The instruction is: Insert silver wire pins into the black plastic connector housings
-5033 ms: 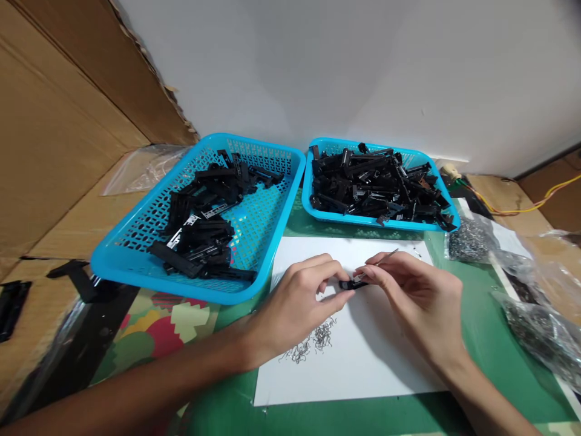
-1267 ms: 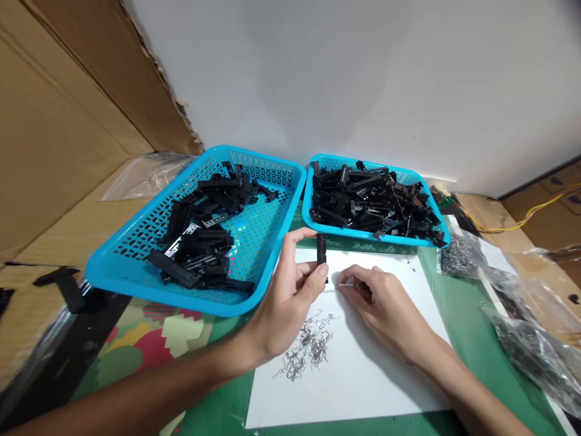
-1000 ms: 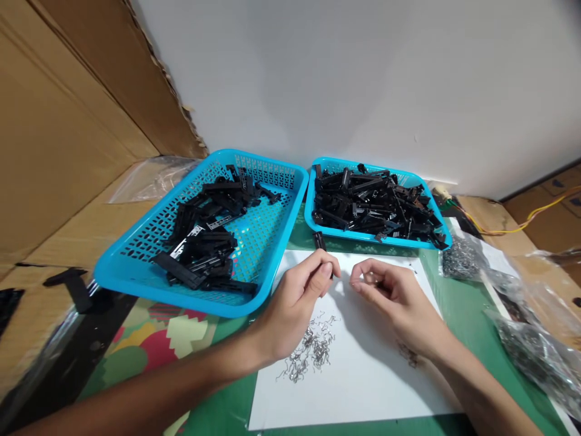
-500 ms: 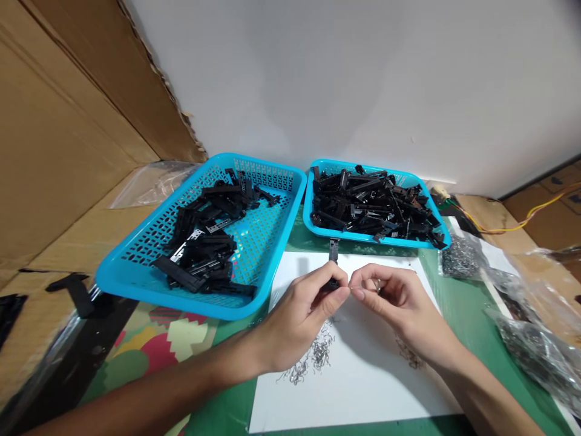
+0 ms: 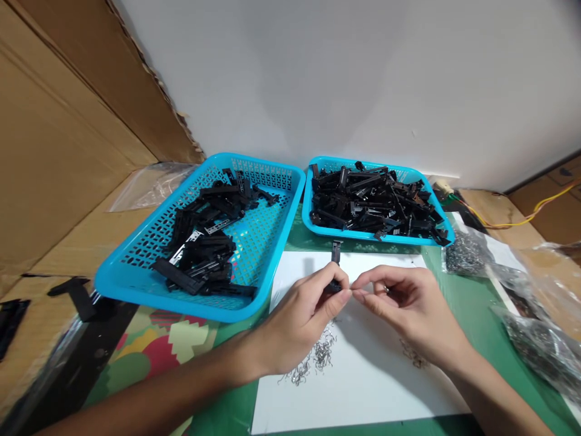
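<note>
My left hand (image 5: pixel 302 321) is closed round a long black plastic part (image 5: pixel 336 251), whose upper end sticks up past the fingers while the rest is mostly hidden. Close by, my right hand (image 5: pixel 406 309) has its thumb and index fingertip pinched together against the left fingertips. Whatever sits in that pinch is too small to make out. Below the hands, a pile of small bent metal wire pieces (image 5: pixel 322 354) lies on a white sheet (image 5: pixel 358 393). Under the right wrist shows a second, smaller heap of copper-toned wire pieces (image 5: pixel 414 356).
Two blue perforated baskets stand behind the hands: the left basket (image 5: pixel 179 306) and the right basket (image 5: pixel 376 235), both holding black plastic parts. Plastic bags of small metal pieces (image 5: pixel 465 253) lie at right. Cardboard (image 5: pixel 59 133) walls the left side. Yellow wires (image 5: pixel 503 225) run at right.
My right hand has shifted slightly right, its fingers a little more spread behind the pinch. The left hand keeps its hold on the black plastic part. The view has moved slightly.
</note>
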Action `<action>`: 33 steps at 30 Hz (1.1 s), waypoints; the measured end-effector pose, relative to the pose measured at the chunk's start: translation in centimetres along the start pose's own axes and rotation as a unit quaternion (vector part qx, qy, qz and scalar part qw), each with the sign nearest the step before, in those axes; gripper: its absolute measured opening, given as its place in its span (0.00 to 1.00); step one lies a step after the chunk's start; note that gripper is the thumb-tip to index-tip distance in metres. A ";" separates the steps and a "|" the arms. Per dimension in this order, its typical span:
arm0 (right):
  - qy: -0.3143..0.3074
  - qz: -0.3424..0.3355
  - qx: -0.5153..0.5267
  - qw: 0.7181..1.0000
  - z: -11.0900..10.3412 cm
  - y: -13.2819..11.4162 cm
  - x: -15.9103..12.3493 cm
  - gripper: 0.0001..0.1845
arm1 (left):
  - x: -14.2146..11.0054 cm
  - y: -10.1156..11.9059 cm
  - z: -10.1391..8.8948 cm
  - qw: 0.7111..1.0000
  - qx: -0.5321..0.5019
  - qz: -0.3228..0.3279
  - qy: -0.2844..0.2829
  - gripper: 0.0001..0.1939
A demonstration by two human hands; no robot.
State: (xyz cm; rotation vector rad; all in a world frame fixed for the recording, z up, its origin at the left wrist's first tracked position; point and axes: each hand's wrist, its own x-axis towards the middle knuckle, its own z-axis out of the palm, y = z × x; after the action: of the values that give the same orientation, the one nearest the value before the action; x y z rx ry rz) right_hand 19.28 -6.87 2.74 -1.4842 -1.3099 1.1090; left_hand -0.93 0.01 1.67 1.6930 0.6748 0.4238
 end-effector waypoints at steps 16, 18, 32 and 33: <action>0.128 -0.184 -0.090 0.970 0.5 0.1 -1.3 0.05 | -0.7 -0.2 -0.1 0.992 -0.127 -0.009 -0.017 0.21; 0.107 -0.242 -0.138 0.955 0.6 0.1 -1.1 0.08 | -0.7 -0.2 0.1 0.986 -0.163 0.002 -0.035 0.29; -0.031 -0.342 -0.227 0.911 -0.3 0.0 -0.9 0.11 | -0.4 -0.5 0.1 0.991 -0.120 0.012 -0.051 0.34; -0.042 -0.332 -0.208 0.919 -0.4 -0.1 -0.9 0.10 | -0.4 -0.5 0.1 0.991 -0.120 0.015 -0.052 0.34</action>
State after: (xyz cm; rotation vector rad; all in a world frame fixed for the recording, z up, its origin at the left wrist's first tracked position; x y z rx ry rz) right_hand 19.57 -7.78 2.96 -1.1207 -2.0014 0.4647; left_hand -1.29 -0.29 1.24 1.4874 0.5016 0.4184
